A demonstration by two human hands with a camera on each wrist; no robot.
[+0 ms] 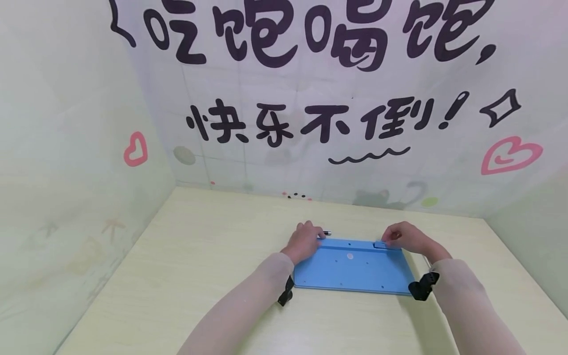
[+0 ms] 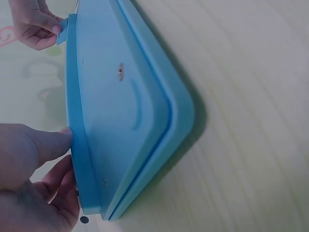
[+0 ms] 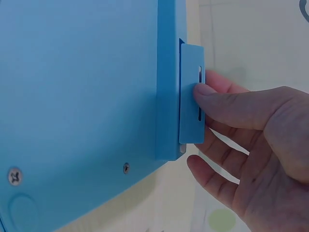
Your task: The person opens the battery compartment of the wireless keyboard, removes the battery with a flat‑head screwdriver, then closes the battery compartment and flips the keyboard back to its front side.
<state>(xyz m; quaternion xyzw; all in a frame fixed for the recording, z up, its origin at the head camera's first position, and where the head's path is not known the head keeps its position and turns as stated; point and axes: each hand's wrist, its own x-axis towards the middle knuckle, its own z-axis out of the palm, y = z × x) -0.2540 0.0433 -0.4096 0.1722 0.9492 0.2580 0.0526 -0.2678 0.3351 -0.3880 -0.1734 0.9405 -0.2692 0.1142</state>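
A blue keyboard (image 1: 355,268) lies face down on the table, with screws and a raised ridge showing on its back. My left hand (image 1: 303,241) grips the ridge near its left end, thumb on one side and fingers on the other, as the left wrist view shows. With my right hand (image 1: 407,237) I pinch a small blue battery cover (image 3: 189,116) between thumb and fingers. The cover is at the right end of the ridge, over the compartment, and sits lifted from it. What lies inside the compartment is hidden.
Behind the keyboard, beside my left hand, lies a small black and silver cylinder that looks like a battery (image 1: 327,232). The pale wooden table (image 1: 191,246) meets a printed wall sheet (image 1: 275,167) at its back edge.
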